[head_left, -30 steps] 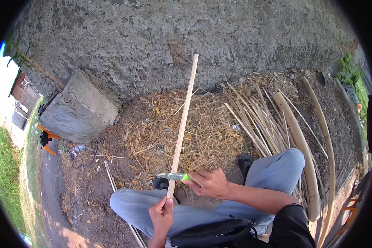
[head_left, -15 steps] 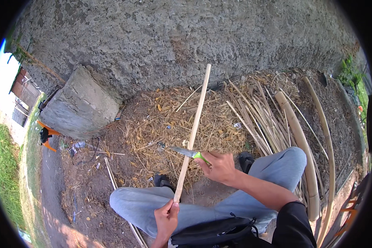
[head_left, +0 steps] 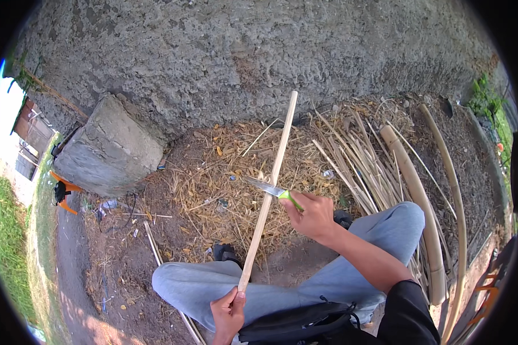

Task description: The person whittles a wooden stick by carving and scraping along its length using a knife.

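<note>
right hand (head_left: 315,217), fingers closed round the knife (head_left: 275,191), has slid toward one o'clock along the pale strip (head_left: 259,229) pinched by the left hand (head_left: 228,315), apparently carrying the shaving stroke onward.

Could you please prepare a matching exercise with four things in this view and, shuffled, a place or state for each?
1. Left hand
2. Right hand
3. Grey block
4. Pile of thin strips

A. Right side, beside a thick pole
B. Gripping a green-handled knife
C. Left side, near the wall
D. Holding the near end of a long pale strip

Pairs: 1-D; 2-B; 3-C; 4-A
</note>
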Available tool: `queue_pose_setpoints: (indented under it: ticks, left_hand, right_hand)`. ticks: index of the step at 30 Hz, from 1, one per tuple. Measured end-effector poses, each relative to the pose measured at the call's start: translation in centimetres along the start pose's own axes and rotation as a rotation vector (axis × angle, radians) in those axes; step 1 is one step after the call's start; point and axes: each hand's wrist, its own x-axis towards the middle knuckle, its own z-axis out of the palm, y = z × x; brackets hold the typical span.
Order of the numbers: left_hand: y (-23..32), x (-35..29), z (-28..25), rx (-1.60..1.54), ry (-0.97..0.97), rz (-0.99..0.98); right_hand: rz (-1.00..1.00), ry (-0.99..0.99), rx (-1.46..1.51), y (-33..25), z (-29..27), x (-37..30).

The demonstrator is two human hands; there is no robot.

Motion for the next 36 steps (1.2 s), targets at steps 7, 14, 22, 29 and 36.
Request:
queue_pose_setpoints:
  ticks: [7, 14, 22, 29, 36]
  left_hand:
    - [0.0, -1.1, -1.2, 0.128, 0.054, 0.062]
    - [-2.2, -2.8, -3.9, 0.146, 0.043, 0.087]
    - [-3.6, -5.2, -5.9, 0.268, -0.005, 0.061]
    - [-2.1, -6.1, -7.6, 0.255, -0.018, 0.145]
    - [-2.9, -7.5, -8.7, 0.25, -0.027, 0.062]
  right_hand:
    - [-0.058, -0.06, 0.019, -0.4, -0.2, -1.0]
    - [-0.017, 0.061, -0.042, 2.5, 0.2, 0.0]
    - [0.223, -0.004, -0.051, 5.2, -0.4, 1.1]
    - [0.243, 0.075, -0.141, 7.6, -1.0, 3.2]
    - [0.139, 0.098, -0.279, 9.5, 0.4, 2.3]
